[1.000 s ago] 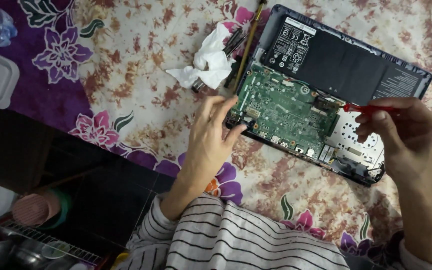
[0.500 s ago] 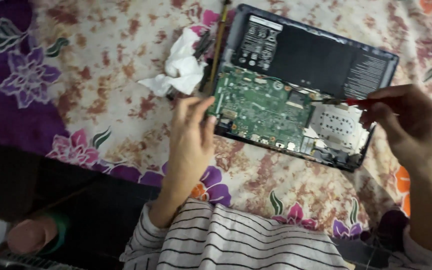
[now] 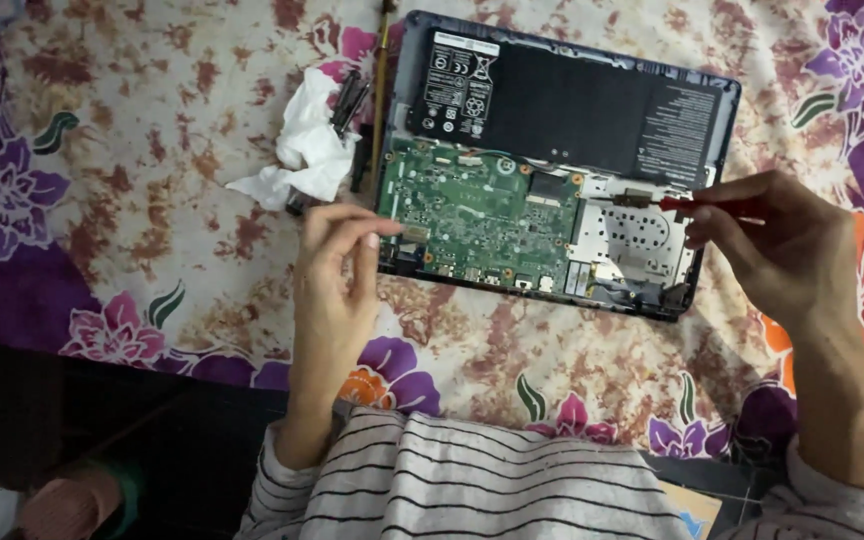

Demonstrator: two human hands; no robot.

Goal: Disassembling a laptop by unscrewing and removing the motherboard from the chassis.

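head view, left to right: our left hand (image 3: 337,265) rests loosely curled, fingertips steadying the opened laptop (image 3: 552,160) on the floral cloth (image 3: 152,150). its green board (image 3: 477,215) looks fragile; we'd hold the stiff case edges. our right hand (image 3: 772,250) pinches a red screwdriver (image 3: 697,205).

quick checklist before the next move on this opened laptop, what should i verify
1. Left hand steadying the laptop at its left edge, fingertips by the green circuit board: ok.
2. Right hand gripping the red-handled screwdriver: ok.
3. Screwdriver tip seated in a screw near the metal bracket: cannot tell.
4. Black battery clear of the tip: ok.
5. Crumpled white tissue and the dark parts beside it off the board: ok.
6. Loose screws accounted for: cannot tell.
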